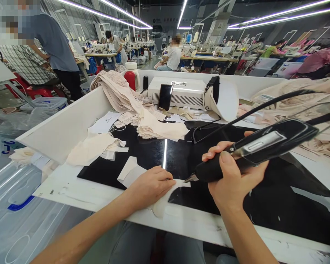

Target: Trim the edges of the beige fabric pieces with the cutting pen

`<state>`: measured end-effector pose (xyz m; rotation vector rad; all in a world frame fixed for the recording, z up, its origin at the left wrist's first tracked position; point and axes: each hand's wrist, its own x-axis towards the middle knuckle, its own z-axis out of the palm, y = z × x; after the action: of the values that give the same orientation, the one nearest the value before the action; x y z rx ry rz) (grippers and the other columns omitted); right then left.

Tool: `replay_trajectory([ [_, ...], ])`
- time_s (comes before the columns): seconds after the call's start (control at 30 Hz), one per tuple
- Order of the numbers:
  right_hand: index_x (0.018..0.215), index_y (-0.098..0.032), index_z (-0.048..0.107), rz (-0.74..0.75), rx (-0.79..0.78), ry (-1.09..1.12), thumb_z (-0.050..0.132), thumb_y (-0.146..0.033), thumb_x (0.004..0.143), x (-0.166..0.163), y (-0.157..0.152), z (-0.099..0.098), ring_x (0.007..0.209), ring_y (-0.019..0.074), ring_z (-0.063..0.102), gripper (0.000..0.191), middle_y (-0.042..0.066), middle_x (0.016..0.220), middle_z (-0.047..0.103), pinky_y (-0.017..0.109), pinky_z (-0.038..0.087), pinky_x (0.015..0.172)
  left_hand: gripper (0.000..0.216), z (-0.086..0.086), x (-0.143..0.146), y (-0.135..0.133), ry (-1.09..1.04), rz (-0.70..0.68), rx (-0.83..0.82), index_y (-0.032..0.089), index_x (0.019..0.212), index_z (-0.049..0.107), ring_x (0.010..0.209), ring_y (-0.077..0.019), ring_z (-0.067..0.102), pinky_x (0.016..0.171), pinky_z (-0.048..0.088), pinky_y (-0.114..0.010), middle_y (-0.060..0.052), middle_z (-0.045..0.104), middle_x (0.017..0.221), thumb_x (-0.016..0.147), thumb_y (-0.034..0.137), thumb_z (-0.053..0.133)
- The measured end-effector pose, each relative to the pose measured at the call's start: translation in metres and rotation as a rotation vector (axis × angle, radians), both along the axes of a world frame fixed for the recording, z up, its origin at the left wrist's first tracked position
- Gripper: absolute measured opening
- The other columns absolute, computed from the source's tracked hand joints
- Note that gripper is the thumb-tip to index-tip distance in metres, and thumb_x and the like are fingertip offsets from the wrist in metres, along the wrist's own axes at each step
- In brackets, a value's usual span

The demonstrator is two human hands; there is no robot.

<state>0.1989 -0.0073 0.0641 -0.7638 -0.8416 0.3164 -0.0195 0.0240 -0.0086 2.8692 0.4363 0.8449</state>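
My right hand (232,176) is wrapped round a black corded hand tool (253,152) with a metal tip pointing left and down at a pale fabric piece (161,207) on the black work mat (154,154). My left hand (151,187) presses its closed fingers on that fabric piece, just left of the tool's tip. The part of the fabric under my left hand is hidden.
A stack of beige fabric pieces (132,106) lies at the back left, with loose pieces (93,146) nearer. A white box unit (178,91), a phone (165,97) and a red bottle (130,80) stand at the back. A clear plastic bin (13,212) sits left. People work at distant tables.
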Motion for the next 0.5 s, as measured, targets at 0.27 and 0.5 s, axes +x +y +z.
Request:
replay_trajectory([
  [0.27,0.145,-0.036,0.068,0.09,0.009,-0.028,0.095,-0.02,0.093,-0.014,-0.008,-0.007,0.066,0.0126,0.075,0.061,-0.01,0.093,0.082,0.03,0.068,0.066,0.032,0.004,0.002,0.0,-0.008,-0.005,0.026,0.013,0.121,0.084,0.098,-0.0218,0.077,0.097,0.069,-0.039,-0.01,0.084,0.113,0.128,0.018,0.052],
  [0.5,0.144,-0.034,0.066,0.077,-0.026,-0.045,0.092,-0.018,0.092,-0.01,-0.009,-0.006,0.066,0.0135,0.074,0.061,-0.01,0.093,0.082,0.032,0.067,0.066,0.03,0.002,0.001,0.001,-0.015,-0.001,0.012,0.013,0.124,0.084,0.101,-0.0216,0.077,0.098,0.07,-0.038,-0.011,0.084,0.115,0.127,0.018,0.054],
])
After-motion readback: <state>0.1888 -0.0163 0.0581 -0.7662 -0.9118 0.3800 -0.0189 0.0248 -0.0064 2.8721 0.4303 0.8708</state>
